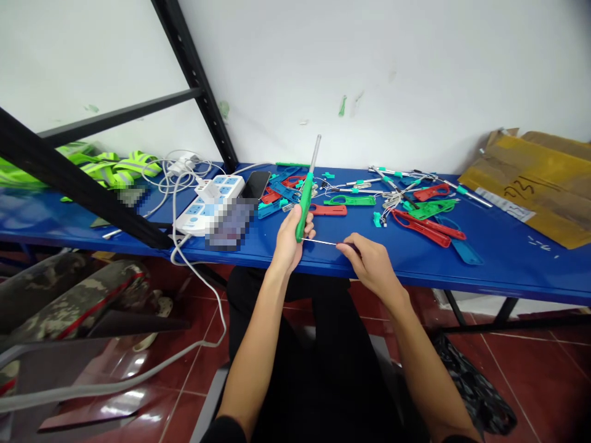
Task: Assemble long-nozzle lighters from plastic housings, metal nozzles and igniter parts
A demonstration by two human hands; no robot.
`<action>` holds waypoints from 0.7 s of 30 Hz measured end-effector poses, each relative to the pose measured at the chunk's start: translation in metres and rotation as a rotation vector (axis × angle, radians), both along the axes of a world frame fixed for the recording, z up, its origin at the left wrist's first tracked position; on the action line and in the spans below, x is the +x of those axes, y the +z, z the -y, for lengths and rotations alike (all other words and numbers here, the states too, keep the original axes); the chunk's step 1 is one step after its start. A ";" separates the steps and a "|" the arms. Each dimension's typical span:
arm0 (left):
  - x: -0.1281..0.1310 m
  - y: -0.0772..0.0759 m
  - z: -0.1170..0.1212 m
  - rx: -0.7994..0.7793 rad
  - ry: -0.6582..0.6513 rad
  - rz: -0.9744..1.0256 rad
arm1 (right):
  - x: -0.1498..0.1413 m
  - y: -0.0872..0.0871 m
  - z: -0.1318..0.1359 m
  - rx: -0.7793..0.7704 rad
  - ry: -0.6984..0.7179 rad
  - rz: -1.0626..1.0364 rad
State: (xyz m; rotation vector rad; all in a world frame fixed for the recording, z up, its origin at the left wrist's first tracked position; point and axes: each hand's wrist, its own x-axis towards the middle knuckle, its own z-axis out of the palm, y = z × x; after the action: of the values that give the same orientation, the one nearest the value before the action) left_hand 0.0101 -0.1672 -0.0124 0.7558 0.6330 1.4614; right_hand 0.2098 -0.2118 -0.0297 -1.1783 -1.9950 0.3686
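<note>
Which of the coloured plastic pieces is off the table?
The green piece with the metal tube, held up in the left hand; the rest lie flat.

White power strip (210, 206) — neon reflective vest (113, 170)

A white painted wall (369, 74), marked with a few scuffs and green smears, is seen across the back of the frame, and a black metal shelving frame (196, 80) is braced across the upper left. A blue worktop (508, 271) is set along the wall on black legs (455, 309). Glossy red floor tiles (545, 381) with pale grout lines are seen below, with light reflected at the lower left.
</note>
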 end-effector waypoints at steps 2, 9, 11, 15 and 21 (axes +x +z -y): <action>0.000 0.000 -0.001 -0.011 0.006 0.010 | 0.001 0.001 0.000 -0.020 0.064 -0.051; 0.003 -0.003 -0.002 0.029 0.025 -0.016 | 0.004 -0.001 -0.003 0.040 0.156 -0.236; 0.004 -0.003 -0.002 0.032 0.031 -0.034 | 0.002 -0.002 -0.004 0.048 0.048 -0.214; 0.005 -0.004 -0.003 0.038 0.059 -0.051 | -0.001 -0.002 -0.002 0.021 -0.072 -0.065; 0.007 -0.002 -0.004 0.012 0.099 -0.026 | 0.003 0.001 -0.001 -0.038 0.164 -0.216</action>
State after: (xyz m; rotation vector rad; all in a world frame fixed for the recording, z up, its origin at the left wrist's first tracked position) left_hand 0.0169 -0.1629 -0.0147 0.7624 0.6908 1.5493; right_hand 0.2126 -0.2111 -0.0287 -0.9568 -1.9062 0.5940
